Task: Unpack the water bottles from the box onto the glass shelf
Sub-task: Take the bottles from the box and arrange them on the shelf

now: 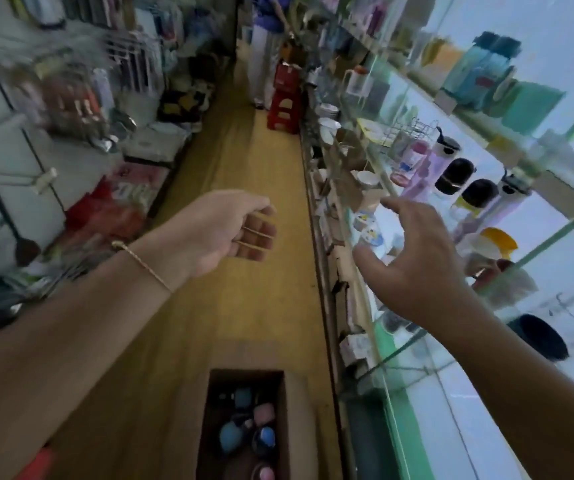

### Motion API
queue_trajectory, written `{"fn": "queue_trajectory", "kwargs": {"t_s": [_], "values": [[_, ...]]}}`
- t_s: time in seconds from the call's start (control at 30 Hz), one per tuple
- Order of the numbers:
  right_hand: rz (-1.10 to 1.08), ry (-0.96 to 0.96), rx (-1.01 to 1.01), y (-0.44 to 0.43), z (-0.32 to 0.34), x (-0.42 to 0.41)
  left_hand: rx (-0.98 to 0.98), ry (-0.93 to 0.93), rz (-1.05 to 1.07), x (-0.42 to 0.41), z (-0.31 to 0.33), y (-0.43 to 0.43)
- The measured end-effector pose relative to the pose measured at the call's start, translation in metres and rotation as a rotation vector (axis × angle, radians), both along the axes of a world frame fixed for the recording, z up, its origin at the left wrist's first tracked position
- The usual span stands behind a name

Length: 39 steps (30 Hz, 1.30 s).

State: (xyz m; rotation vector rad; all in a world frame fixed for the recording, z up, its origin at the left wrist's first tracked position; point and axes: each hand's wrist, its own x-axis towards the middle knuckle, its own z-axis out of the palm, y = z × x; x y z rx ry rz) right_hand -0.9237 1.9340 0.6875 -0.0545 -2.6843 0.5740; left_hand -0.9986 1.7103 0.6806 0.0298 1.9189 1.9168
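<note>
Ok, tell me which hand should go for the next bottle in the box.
Left, probably. The left hand hangs empty over the aisle, roughly in line with the open box and its bottles. The right hand is spread open up at the glass shelf, off to the side.

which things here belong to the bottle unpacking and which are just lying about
Job: cardboard box, boxed bottles, glass shelf, shelved bottles, left hand and right hand, both empty.

Lying about: red stool, white cup, black utensil, wire rack.
</note>
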Motion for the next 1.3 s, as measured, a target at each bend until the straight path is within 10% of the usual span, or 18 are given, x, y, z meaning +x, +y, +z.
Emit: {"fn": "queue_trajectory", "kwargs": {"t_s": [0.53,1.3], "values": [[0.085,-0.688,-0.139,0.028,-0.345,-0.052,-0.520,-0.336,0.205,0.002,-0.320,0.047],[0.030,-0.953,-0.119,0.019,-0.770,-0.001,-0.718,-0.543,-0.010,0.056,-0.751,0.045]]}}
